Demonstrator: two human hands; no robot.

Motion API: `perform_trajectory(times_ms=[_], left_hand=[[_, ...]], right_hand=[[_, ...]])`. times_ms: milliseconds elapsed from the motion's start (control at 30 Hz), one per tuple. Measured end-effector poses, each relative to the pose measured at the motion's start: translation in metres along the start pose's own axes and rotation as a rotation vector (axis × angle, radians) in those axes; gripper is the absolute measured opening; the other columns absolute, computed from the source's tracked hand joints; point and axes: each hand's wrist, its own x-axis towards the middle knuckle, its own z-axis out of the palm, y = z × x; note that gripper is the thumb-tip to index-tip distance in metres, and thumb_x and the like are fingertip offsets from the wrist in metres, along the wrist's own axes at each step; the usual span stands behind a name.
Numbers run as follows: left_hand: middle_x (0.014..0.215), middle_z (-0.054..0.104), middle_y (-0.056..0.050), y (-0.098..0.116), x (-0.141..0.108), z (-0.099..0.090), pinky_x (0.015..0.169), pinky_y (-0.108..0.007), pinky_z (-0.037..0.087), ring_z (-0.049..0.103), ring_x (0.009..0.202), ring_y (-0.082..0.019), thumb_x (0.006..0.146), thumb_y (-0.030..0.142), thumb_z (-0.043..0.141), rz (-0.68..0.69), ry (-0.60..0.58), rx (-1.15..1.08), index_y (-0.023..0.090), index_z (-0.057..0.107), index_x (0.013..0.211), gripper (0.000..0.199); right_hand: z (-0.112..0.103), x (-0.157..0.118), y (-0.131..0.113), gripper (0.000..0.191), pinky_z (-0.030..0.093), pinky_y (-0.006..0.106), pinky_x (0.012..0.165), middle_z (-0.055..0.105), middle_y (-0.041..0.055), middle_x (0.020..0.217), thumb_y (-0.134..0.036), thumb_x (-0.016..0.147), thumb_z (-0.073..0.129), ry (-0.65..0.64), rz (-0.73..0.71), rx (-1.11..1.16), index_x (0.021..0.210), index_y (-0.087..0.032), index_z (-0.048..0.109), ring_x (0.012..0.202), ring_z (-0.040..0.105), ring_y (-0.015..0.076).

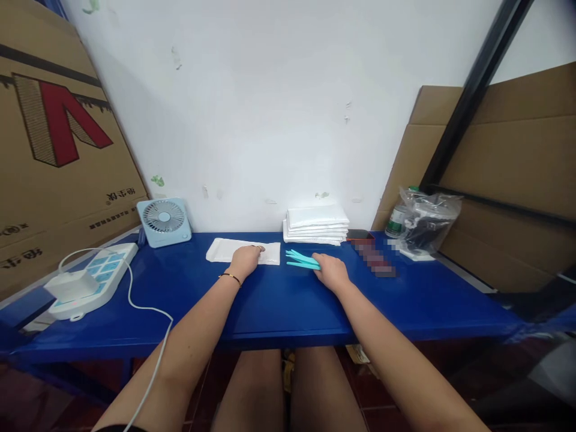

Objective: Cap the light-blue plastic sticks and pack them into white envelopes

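My left hand (246,261), with a thin bracelet at its wrist, rests on a flat white packet (216,249) that lies on the blue table. Its fingers are curled in at the packet's surface, and their tips are partly hidden. Several thin teal strips (300,260) fan out leftward from my right hand (333,271), which is closed around their right ends just above the tabletop. Behind the strips, against the wall, stands a neat stack of white packets (315,224) like the one under my left hand.
On the blue table (288,312) stand a small light-blue fan (164,222) and a white power strip (110,276) with a cable (155,309) crossing my left forearm. Rightward are a dark phone-like object (361,234), a bottle (396,221) and a clear plastic bag (432,225). Cardboard flanks both sides.
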Motion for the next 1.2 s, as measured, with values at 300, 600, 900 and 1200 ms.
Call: perform_trajectory(times_ms=[300, 600, 900, 1200], left_hand=[[0.109, 0.062, -0.009, 0.086, -0.023, -0.012, 0.09, -0.038, 0.043, 0.057, 0.102, -0.027, 0.072, 0.041, 0.063, 0.322, -0.03, -0.006, 0.02, 0.052, 0.117, 0.051], [0.089, 0.066, -0.013, 0.118, -0.016, 0.003, 0.073, -0.036, 0.048, 0.064, 0.085, -0.026, 0.086, 0.013, 0.037, 0.174, -0.02, 0.046, 0.014, 0.06, 0.092, 0.023], [0.117, 0.056, -0.018, 0.076, -0.009, 0.0, 0.085, -0.038, 0.045, 0.053, 0.111, -0.029, 0.077, 0.03, 0.055, 0.035, 0.031, 0.041, 0.013, 0.044, 0.124, 0.051], [0.096, 0.066, -0.017, 0.05, -0.007, 0.0, 0.083, -0.037, 0.045, 0.061, 0.094, -0.027, 0.08, 0.014, 0.044, -0.015, -0.094, 0.054, 0.011, 0.064, 0.095, 0.025]], right_hand=[[-0.002, 0.0, -0.012, 0.018, 0.034, 0.029, 0.065, 0.061, 0.0077, 0.093, -0.019, 0.086, 0.042, 0.085, -0.174, -0.098, 0.097, -0.023, 0.056, 0.088, 0.053, 0.0219], [-0.001, -0.002, -0.03, 0.018, 0.034, 0.036, 0.081, 0.066, 0.0103, 0.088, -0.029, 0.081, 0.049, 0.112, -0.132, -0.065, 0.093, -0.018, 0.057, 0.086, 0.057, 0.0244], [0.004, 0.001, -0.018, 0.016, 0.039, 0.029, 0.061, 0.067, 0.0067, 0.082, -0.029, 0.085, 0.044, 0.03, -0.027, -0.128, 0.089, -0.02, 0.056, 0.075, 0.063, 0.0231], [-0.001, 0.0, -0.014, 0.012, 0.04, 0.028, 0.059, 0.067, 0.0046, 0.082, -0.029, 0.084, 0.047, 0.039, 0.016, -0.108, 0.088, -0.021, 0.055, 0.076, 0.063, 0.0226]])
